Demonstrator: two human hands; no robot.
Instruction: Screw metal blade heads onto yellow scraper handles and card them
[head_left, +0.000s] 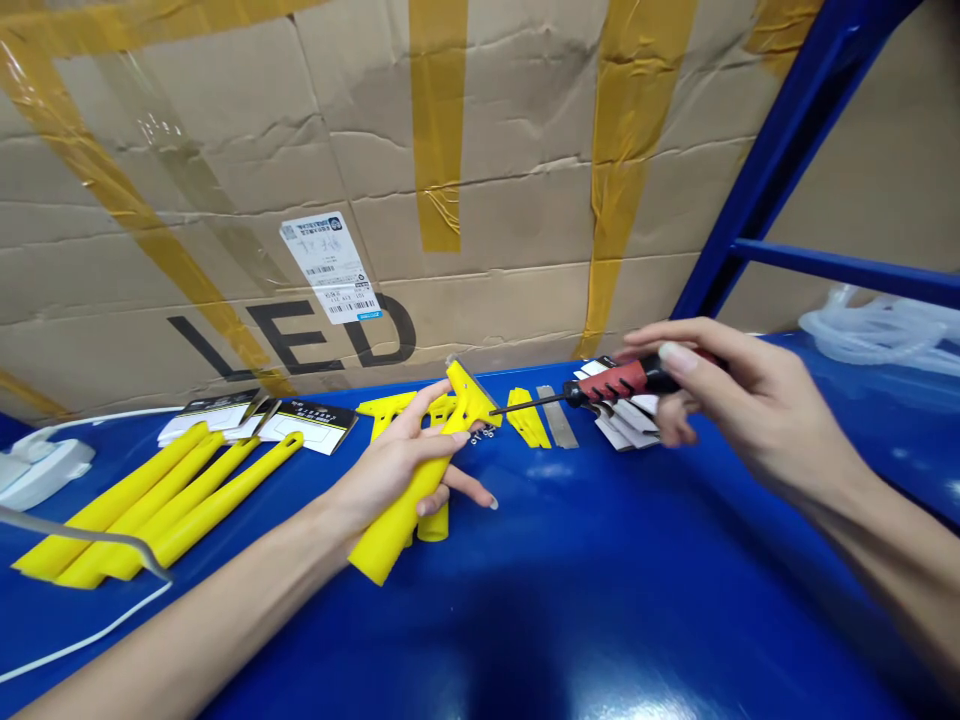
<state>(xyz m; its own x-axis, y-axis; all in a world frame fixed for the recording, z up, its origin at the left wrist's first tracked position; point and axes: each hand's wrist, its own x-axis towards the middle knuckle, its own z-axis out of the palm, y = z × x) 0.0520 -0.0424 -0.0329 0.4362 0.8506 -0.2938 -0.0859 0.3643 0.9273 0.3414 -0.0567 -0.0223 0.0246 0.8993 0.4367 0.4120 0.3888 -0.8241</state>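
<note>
My left hand (405,450) is closed around a yellow plastic scraper (401,515), its wide head pointing up and away and its hollow handle end toward me. In my right hand (750,400) is a screwdriver (611,383) with a red and black handle, held level by the fingers. Its thin shaft reaches left, and the tip meets the scraper's head. Behind the left hand lie more yellow scraper heads (386,408), partly hidden. Small screws (484,434) lie beside them. Right of these are yellow plastic pieces (527,415) and flat metal blades (556,418).
Several yellow handles (217,505) lie at left beside printed cards (315,425). More folded cards (626,420) lie behind the screwdriver. A large taped carton (510,200) backs the blue surface (600,600). A blue metal frame (765,170) and clear tubing (877,325) are at right, a white cable (90,635) at left.
</note>
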